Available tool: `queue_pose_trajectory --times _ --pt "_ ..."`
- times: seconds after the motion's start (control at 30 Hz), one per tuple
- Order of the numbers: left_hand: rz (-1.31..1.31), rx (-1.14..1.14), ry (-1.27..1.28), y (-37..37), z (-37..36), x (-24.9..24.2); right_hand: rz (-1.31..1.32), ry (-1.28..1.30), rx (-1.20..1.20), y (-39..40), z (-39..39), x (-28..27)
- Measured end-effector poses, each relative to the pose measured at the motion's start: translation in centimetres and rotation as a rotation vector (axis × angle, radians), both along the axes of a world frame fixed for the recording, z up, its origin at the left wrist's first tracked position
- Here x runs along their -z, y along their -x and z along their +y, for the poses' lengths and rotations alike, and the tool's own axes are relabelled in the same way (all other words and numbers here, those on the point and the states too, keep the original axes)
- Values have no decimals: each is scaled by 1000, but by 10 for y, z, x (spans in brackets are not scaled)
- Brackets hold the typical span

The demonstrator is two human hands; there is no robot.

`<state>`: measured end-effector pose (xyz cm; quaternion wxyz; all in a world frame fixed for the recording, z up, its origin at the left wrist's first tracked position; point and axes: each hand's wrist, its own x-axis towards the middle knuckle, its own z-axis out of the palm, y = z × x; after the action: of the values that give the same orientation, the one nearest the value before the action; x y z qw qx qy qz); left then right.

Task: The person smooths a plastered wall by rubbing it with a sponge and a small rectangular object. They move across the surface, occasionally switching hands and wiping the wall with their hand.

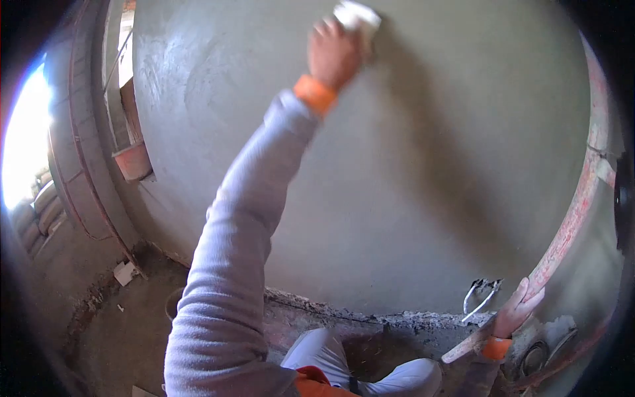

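Note:
My left hand (336, 54), above an orange cuff, is raised to the grey plastered wall (344, 198). Its fingers are closed on a white pad (357, 14), slightly blurred, at the wall's surface near the top of the view. Low on the right, my right hand (519, 312) grips a long, reddish, paint-stained pole (567, 241) close to its lower end. White wires (477, 303) stick out of a hole in the wall just left of that hand.
A reddish bucket (134, 161) sits by an opening at the left. Stacked sacks (45, 210) lie at the far left. A white scrap (126, 272) is on the floor. A coiled item (534, 357) lies at the lower right, below rough wall edging.

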<state>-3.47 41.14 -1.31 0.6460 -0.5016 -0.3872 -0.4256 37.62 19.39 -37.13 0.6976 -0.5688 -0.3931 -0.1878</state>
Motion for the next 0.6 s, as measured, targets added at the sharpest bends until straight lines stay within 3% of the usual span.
queue_pose_trajectory --times 0.03,0.1,0.2,0.27,0.33,0.4,0.43,0.47,0.5,0.53,0.57,0.6 --pt "183 21 -14 -11 4 40 -39 30 56 -3 1 1" --pt "435 65 231 -17 -15 101 -51 20 60 -4 2 2" --pt "468 20 150 32 -6 43 -42 25 63 -2 0 -3" --pt "123 21 111 45 -14 -22 -2 19 33 -1 -1 -1" --pt "-54 -38 -15 44 1 -71 57 -17 -14 -1 2 0" --pt "-214 292 74 -8 -17 -71 22 -12 -5 -4 2 1" --pt "-57 185 278 -24 -7 -66 28 -13 -2 -3 2 0" --pt "12 119 47 -59 22 -31 33 -15 -2 -2 2 -1" --pt "74 345 -61 -94 14 10 11 -21 26 -2 4 1" --pt "242 213 1 -114 -5 57 -2 -9 35 -3 4 2" --pt "341 287 25 -131 -6 102 -22 1 46 -5 4 2" --pt "453 212 255 -138 -9 141 -39 8 60 -5 3 1"
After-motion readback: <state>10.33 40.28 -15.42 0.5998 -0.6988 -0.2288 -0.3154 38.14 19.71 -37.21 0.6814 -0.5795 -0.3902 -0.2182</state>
